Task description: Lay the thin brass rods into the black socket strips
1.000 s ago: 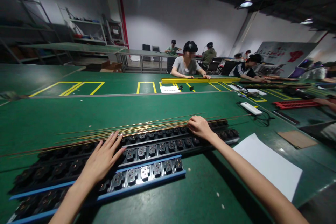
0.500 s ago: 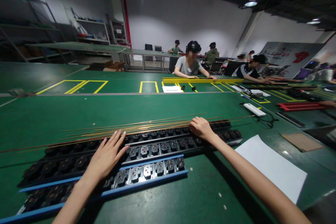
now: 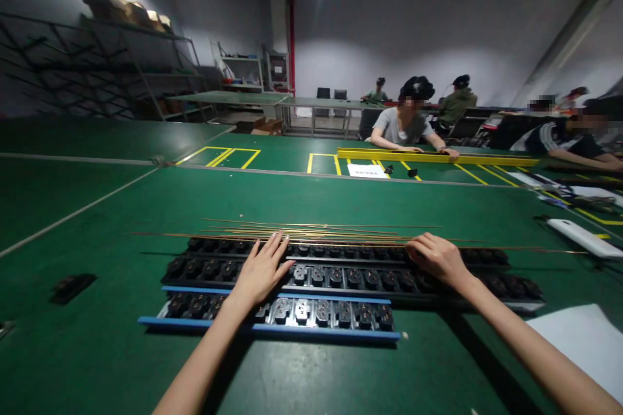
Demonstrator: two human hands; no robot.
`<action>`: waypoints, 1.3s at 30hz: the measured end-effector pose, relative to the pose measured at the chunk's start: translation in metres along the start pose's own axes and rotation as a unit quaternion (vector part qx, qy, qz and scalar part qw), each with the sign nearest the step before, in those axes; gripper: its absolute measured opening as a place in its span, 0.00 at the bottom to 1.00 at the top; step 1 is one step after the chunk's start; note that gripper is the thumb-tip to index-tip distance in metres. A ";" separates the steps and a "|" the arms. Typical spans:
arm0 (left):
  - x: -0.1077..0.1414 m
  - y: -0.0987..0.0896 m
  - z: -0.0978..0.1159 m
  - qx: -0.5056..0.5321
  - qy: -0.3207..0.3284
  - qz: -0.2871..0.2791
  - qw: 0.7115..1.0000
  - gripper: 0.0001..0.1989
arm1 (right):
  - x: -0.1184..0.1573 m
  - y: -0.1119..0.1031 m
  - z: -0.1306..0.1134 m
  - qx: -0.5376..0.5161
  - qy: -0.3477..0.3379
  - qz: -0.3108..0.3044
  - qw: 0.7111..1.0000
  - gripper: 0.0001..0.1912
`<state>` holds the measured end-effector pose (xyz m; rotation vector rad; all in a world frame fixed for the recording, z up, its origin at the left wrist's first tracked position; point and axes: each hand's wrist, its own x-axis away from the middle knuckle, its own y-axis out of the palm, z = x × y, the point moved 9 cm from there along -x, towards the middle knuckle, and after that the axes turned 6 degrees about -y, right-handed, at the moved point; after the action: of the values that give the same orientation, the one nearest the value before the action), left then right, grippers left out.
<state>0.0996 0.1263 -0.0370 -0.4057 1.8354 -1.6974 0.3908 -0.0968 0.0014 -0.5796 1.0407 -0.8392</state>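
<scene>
Three long strips of black sockets lie side by side on the green table; the nearest is a blue-edged strip point(image 3: 341, 336). My left hand point(image 3: 260, 272) rests with fingers spread over the black strips point(image 3: 353, 277), its fingertips at the thin brass rods point(image 3: 311, 231). Those rods lie loosely along the far edge of the farthest strip. Over the right part of that strip, my right hand point(image 3: 435, 258) is closed with its fingers pinched at the rods' near side; what is between them is hidden.
A small black part point(image 3: 73, 287) lies at the left. White paper point(image 3: 584, 343) and a white power strip point(image 3: 584, 238) are at the right. Across the table a person point(image 3: 406, 120) touches a long yellow bar point(image 3: 467, 159); another person leans in at the right.
The camera view has turned left, so strips and hands appear farther right and more level. My left hand stays spread on the strips; my right hand stays closed at the rods.
</scene>
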 end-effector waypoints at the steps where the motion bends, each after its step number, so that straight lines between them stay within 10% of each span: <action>1: 0.001 -0.001 0.000 0.001 -0.001 -0.006 1.000 0.31 | 0.002 0.004 0.001 0.001 -0.003 -0.004 1.000 0.07; 13: 0.008 -0.012 -0.009 0.020 -0.033 -0.014 0.999 0.34 | 0.012 0.017 0.007 -0.015 0.008 -0.030 0.999 0.09; 24: 0.037 -0.029 -0.133 -0.040 -0.221 0.005 0.975 0.30 | 0.012 0.018 0.005 -0.005 -0.003 -0.011 1.000 0.11; 39: 0.040 -0.013 -0.122 -0.002 -0.208 -0.019 0.978 0.30 | 0.011 0.026 0.008 -0.029 0.013 -0.023 0.999 0.09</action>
<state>-0.0081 0.1979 -0.0329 -0.7418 1.5309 -1.4944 0.4094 -0.0906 -0.0205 -0.6451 1.0811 -0.8604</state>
